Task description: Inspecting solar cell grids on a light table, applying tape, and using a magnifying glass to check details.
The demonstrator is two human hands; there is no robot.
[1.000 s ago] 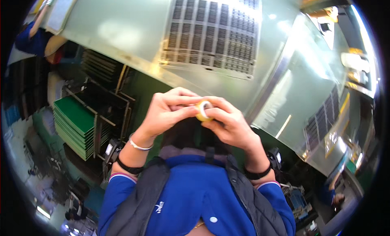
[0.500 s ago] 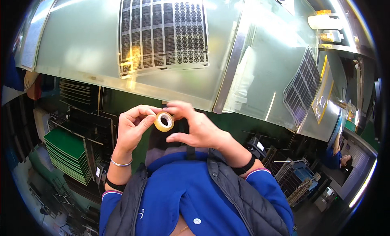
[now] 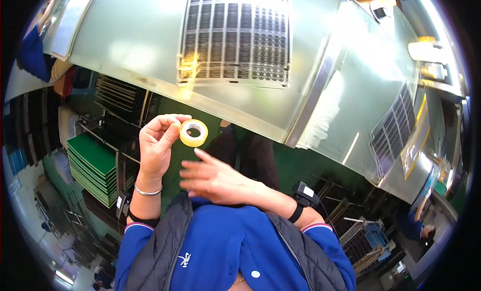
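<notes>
A roll of clear yellowish tape [image 3: 201, 139] is pinched at its left side between the thumb and fingers of my left hand [image 3: 159, 143]. It hangs in the air in front of the table edge, its round hole showing. Below the roll, my right hand [image 3: 214, 181] is apart from it, fingers stretched out and slightly blurred, with nothing seen in them. Beyond both hands, a printed film sheet [image 3: 231, 38] with dark rows and columns lies on the glass-topped table [image 3: 125, 55].
A stack of green boards [image 3: 92, 158] stands on a rack at the left. Another patterned film [image 3: 393, 130] and a yellow-edged sheet [image 3: 415, 140] lie on the table's right part. White bottles [image 3: 426, 52] stand at the far right. Other people are at the left and right edges.
My right hand has left the tape roll and dropped below it, fingers straightened. The roll stays in my left hand. The whole view has shifted, with the table now further right.
</notes>
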